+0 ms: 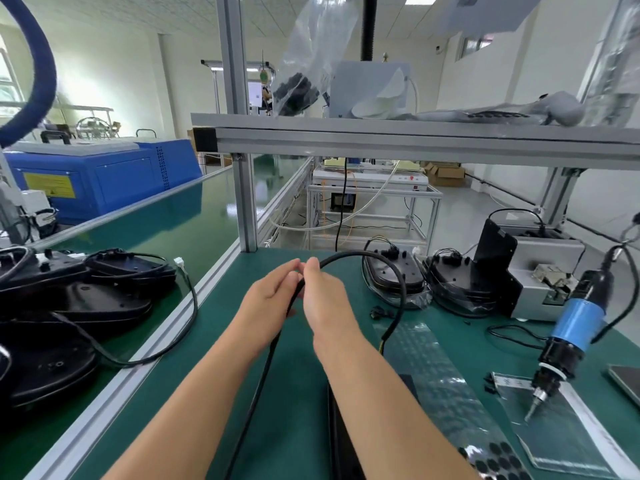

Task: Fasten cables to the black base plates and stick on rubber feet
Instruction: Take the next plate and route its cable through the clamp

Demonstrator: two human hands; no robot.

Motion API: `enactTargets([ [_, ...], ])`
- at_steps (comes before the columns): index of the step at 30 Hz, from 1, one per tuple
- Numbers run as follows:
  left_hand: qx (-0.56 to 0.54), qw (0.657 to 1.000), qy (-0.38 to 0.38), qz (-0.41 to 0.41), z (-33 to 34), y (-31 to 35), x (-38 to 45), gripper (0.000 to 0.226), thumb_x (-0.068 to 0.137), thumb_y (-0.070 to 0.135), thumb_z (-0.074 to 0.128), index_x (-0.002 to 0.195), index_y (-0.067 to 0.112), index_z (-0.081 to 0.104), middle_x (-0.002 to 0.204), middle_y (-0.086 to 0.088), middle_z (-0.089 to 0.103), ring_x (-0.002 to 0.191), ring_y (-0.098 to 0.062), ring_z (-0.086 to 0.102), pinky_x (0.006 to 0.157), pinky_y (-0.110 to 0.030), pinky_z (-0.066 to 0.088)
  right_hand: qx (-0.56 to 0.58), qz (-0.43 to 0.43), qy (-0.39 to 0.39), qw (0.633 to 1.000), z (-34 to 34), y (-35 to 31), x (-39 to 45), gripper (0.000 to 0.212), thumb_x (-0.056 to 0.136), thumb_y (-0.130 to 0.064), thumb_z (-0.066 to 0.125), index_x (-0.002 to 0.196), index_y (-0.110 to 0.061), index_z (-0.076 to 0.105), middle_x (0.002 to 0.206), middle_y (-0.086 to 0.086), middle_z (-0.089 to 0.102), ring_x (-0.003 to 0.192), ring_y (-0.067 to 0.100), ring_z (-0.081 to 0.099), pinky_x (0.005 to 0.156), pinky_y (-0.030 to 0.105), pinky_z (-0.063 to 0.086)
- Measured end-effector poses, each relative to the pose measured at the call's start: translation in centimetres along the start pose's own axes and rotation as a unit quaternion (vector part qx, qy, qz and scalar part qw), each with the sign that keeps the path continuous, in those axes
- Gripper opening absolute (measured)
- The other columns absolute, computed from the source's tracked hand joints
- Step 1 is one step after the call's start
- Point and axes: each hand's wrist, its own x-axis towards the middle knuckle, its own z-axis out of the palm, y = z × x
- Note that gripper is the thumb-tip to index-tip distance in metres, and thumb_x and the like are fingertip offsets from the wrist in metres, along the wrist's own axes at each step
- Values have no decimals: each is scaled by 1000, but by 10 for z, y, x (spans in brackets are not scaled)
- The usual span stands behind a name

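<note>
Black cable [377,258], pinched between left hand [268,299], right hand [323,299]

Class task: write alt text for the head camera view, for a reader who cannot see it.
Two bare hands, left hand and right hand, pinch a black cable looping above a green workbench. Black base plates lie behind; an electric screwdriver hangs right.

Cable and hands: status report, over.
Both hands, left and right, pinch the cable mid-air. Base plates untouched behind. Nothing in the way.
</note>
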Motion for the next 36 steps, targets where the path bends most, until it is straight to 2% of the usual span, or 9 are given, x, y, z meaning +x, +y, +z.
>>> enactTargets([
  [4,-48,998,-39,-15,0,7,-6,28,103,29,40,104,35,67,65,10,64,49,-10,56,45,-20,38,-184,-61,-11,981,-15,-10,-6,54,104,-39,26,108,-4,67,113,17,67,107,30,62,96,40,47],
  [8,66,993,49,89,-7,16,8,27,97,20,50,76,21,67,49,10,46,46,-6,37,45,-18,32,-271,-177,-52,945,-39,-31,-27,57,100,-50,32,81,-9,66,83,6,73,83,25,70,81,36,54],
  [11,135,978,42,156,-7,32,24,22,98,21,49,87,27,67,51,14,48,47,-4,36,46,-16,32,-293,-379,113,871,-67,-54,-25,46,99,-47,38,74,-18,63,63,-6,66,56,9,60,57,28,49],
  [14,150,972,11,178,-5,43,41,21,99,16,48,101,25,67,73,7,55,68,-12,49,63,-23,41,-355,-229,94,901,-92,-66,-6,46,104,-42,33,77,-13,57,71,0,64,64,16,56,66,31,44],
  [19,296,934,81,184,7,47,55,23,95,20,57,112,18,71,93,-8,60,89,-21,54,80,-34,44,47,-60,-216,973,-96,-43,-13,34,105,-31,37,101,-5,60,50,-1,50,40,8,32,39,20,28],
  [22,36,996,71,-33,14,56,48,29,98,21,45,117,10,63,60,3,64,55,-11,60,61,-29,52,70,-98,-257,959,-87,-32,-23,29,104,-29,39,100,-10,60,49,-4,41,41,8,24,41,19,22],
  [27,-436,878,-24,-194,0,69,41,22,96,13,53,104,-7,52,72,-18,71,50,-16,64,51,-21,56,-140,-190,-247,940,-68,-13,-48,26,101,-40,43,107,-25,64,73,-1,70,59,8,60,58,19,50],
  [31,-468,868,-5,-168,-22,74,44,27,93,-12,45,120,-10,46,88,-26,70,62,-17,69,50,-15,52,-249,-187,-210,927,-110,12,-41,29,103,-29,40,124,-34,60,121,-21,65,113,-11,54,104,13,37],
  [36,-413,898,-3,-155,-33,89,57,19,99,-6,34,109,-10,50,95,-19,68,56,-8,64,40,-11,37,-342,-126,-206,908,-136,45,-31,27,100,-9,49,110,-24,68,99,-19,73,93,-10,63,83,7,40],
])
